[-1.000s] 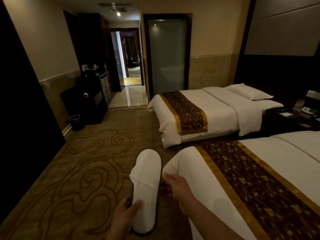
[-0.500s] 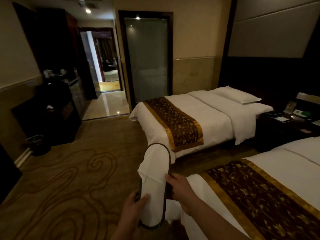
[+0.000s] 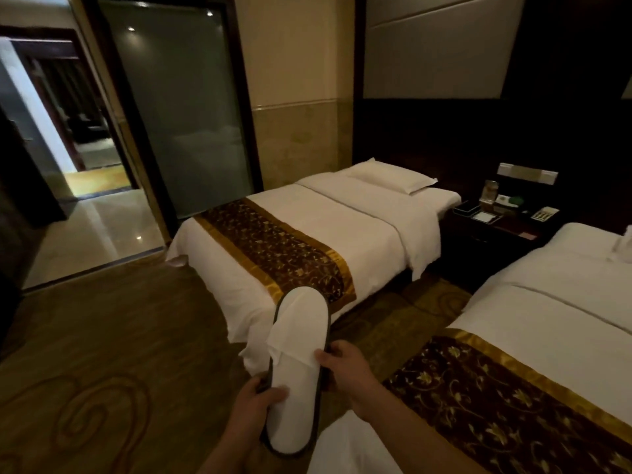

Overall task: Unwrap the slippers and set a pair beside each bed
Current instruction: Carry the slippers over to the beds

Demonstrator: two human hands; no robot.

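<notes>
Hands grip white slippers: left hand heel, right hand side

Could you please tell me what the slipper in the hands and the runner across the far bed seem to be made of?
The slipper looks like thin white nonwoven or terry-like cloth, matte and creased at the toe flap, with a dark edge that may be a foam sole. The bed runner looks like woven brocade: dark brown with a gold floral pattern and shiny, satin-like gold borders.

A white slipper with a dark sole edge is held up in the air at six o'clock, sole side down, toe pointing toward twelve. Its soft upper is crumpled. A second may sit underneath; unclear.
</notes>
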